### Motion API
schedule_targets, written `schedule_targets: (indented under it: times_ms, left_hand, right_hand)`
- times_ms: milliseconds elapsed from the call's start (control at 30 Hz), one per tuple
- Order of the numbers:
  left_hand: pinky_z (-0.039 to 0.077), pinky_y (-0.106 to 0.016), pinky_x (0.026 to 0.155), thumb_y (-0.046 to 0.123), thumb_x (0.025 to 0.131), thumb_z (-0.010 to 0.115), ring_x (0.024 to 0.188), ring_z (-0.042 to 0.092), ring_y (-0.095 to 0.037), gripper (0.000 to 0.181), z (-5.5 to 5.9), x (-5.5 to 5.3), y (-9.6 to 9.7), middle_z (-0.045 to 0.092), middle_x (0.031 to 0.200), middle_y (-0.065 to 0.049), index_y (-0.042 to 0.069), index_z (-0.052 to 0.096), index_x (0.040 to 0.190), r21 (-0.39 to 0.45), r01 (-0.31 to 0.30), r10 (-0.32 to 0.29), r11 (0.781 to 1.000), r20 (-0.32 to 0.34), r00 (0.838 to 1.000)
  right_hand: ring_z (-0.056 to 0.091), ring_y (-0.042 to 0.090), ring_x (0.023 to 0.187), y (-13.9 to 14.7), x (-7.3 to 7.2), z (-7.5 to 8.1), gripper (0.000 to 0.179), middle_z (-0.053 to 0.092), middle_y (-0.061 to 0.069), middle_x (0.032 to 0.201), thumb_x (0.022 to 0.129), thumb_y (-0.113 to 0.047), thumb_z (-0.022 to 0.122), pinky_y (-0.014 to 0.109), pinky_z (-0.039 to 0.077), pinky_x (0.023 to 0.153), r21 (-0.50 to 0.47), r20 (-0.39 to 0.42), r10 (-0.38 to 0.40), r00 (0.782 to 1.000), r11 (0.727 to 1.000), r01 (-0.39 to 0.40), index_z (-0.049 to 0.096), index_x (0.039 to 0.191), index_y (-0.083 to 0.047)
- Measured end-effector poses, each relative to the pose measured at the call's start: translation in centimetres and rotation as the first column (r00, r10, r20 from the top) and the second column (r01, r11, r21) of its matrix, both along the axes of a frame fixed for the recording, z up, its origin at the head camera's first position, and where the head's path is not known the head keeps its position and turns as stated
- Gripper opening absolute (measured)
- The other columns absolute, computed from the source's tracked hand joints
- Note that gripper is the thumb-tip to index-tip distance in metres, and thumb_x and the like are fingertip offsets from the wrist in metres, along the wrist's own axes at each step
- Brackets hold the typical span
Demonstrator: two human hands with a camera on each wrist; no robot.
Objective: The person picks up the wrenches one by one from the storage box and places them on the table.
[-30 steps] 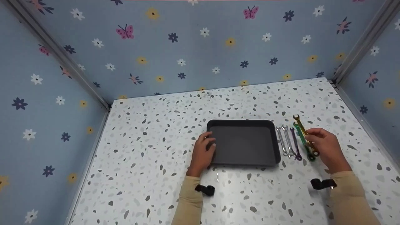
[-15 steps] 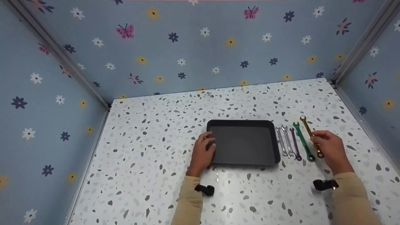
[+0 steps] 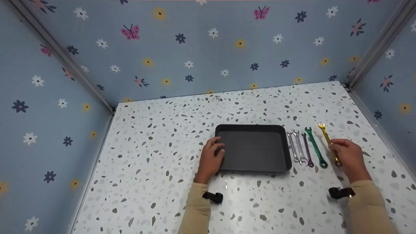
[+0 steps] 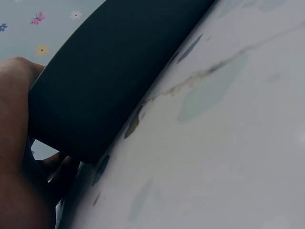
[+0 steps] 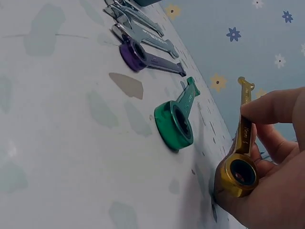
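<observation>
My right hand (image 3: 350, 159) pinches a gold combination wrench (image 3: 326, 134) between thumb and fingers, to the right of the others. In the right wrist view its ring end (image 5: 232, 187) faces the camera, and its open end points away. Beside it on the table lies a green wrench (image 3: 315, 146). Further left are a purple wrench (image 3: 306, 149) and two silver wrenches (image 3: 299, 147), all roughly side by side. My left hand (image 3: 209, 160) grips the left edge of a dark grey baking tray (image 3: 255, 152), thumb over the rim; some fingers are hidden behind its wall in the left wrist view.
The speckled white table (image 3: 156, 146) bears the tray and wrenches. Blue flowered panels (image 3: 201, 48) enclose it at the back and both sides, with metal posts (image 3: 380, 42) in the corners. The silver wrenches lie close along the tray's right wall.
My right hand has carried the gold wrench rightward, away from the green one it overlapped in view. The green wrench now shows in full. The left hand and tray have not moved.
</observation>
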State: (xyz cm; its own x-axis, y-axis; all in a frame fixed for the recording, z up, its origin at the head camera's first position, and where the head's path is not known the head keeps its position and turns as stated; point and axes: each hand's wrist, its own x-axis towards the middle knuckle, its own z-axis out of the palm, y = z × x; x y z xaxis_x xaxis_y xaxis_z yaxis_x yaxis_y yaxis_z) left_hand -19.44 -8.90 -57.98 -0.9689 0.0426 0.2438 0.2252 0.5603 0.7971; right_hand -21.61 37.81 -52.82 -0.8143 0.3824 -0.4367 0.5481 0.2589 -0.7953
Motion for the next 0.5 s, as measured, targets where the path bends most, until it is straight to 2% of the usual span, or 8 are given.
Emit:
schedule_targets:
  times_ms: [500]
  left_hand:
    - [0.032,-0.04,0.114,0.017,0.098,0.063,0.139,0.041,-0.02,0.025,-0.05,-0.06,-0.02,0.049,0.146,0.004,0.007,0.071,0.119,0.0,-0.004,0.004,1.0,0.011,1.0]
  right_hand:
    - [0.051,0.018,0.101,0.94,0.08,-0.43,0.033,0.053,0.006,0.128,0.097,-0.027,0.06,0.027,0.049,0.072,0.077,-0.019,0.072,0.997,0.995,-0.07,0.06,0.128,-0.016]
